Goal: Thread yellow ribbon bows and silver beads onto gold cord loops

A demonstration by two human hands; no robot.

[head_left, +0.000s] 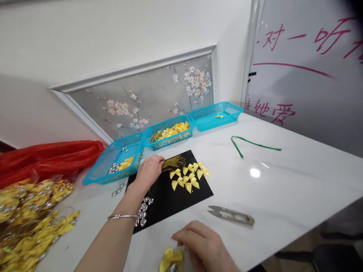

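My left hand [150, 170] reaches over a black mat [170, 202], its fingertips closed on the end of a bundle of thin gold cords [175, 162]. Several small yellow ribbon bows [188, 176] lie right of the cords on the mat. Silver bells [143, 211] sit in a cluster by my left wrist. Near the bottom edge, my right hand [205, 245] has its fingers curled around a yellow bow [171, 260] with something shiny and silver under it. The picture's lower edge cuts off part of this bow.
Three blue baskets line the wall: one with bells and bows [98, 173], one with bows and cords [169, 141], one with a single yellow piece [217, 122]. Thread snips [232, 216] and a green ribbon [255, 143] lie right. Finished-looking yellow ornaments [31, 234] and red plastic [51, 158] are left.
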